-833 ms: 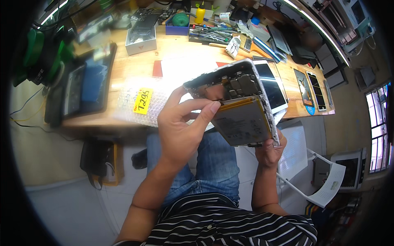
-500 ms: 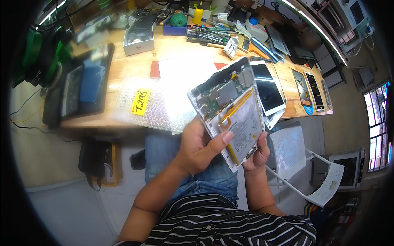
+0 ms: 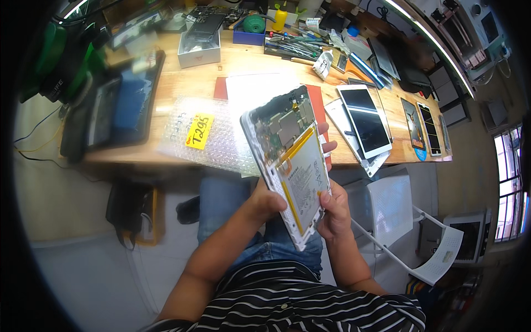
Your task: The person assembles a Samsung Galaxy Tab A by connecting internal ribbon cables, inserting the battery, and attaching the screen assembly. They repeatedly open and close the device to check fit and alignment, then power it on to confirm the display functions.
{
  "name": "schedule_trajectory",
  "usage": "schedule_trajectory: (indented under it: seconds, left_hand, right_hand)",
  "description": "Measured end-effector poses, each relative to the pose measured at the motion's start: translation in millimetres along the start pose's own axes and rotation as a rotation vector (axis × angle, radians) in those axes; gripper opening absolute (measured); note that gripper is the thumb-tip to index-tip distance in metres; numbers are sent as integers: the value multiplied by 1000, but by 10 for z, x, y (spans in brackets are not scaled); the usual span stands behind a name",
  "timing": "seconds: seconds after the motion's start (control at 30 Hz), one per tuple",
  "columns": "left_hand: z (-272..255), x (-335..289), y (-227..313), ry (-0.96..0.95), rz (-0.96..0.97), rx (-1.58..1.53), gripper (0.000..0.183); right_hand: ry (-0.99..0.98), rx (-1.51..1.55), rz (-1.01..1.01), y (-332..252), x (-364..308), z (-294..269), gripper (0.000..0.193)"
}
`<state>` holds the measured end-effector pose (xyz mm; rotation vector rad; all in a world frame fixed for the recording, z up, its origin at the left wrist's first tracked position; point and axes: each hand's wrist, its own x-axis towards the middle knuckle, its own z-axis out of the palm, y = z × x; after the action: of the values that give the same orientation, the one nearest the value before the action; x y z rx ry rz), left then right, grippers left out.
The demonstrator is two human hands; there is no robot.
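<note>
Opened tablet held in both hands over the near edge of the worktop

A white-edged tablet with its back off (image 3: 269, 171) is tilted in the air, in front of the near edge of the light wooden worktop (image 3: 185, 86). Its far end bears a dark green circuit board with grey metal shields (image 3: 287, 127); a flat grey-white battery with yellow edging (image 3: 304, 185) fills much of the nearer part. The left hand (image 3: 268, 202) grips the tablet's left side, thumb along the edge. The right hand (image 3: 333, 213) clasps the lower right side, its thumb by the battery's edge. Fingertips showing past the far right edge seem to be the left hand's, though the tablet hides most of that grip.

Left of the tablet, clear bubble wrap (image 3: 221, 155) with a yellow handwritten label (image 3: 200, 131) lies beside a white paper sheet (image 3: 249, 88). To the right, a white-framed tablet with a dark screen (image 3: 365, 119) rests partly over a pale flat panel (image 3: 338, 119). At the far side are a white open box of dark parts (image 3: 199, 58), a green ball (image 3: 254, 24) in a blue box (image 3: 249, 38), a yellow bottle (image 3: 280, 19) and many slim hand tools (image 3: 293, 46). A white perforated chair (image 3: 390, 205) stands near right, below the worktop.
</note>
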<state>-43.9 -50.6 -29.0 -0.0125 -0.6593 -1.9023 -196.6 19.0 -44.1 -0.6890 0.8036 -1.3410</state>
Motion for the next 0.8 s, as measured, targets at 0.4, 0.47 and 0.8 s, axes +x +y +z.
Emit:
schedule_trajectory:
  seconds: [0.4, 0.47, 0.8]
  left_hand:
    - [57, -170, 40, 72, -68, 170, 129]
    - [53, -197, 70, 70, -88, 182, 131]
    - [21, -255, 81, 46, -172, 55, 131]
  right_hand:
    - [-286, -1291, -901, -765, 232, 552, 34]
    - [-320, -1279, -868, -764, 295, 632, 35]
    - [-317, -1284, -867, -759, 347, 625, 37]
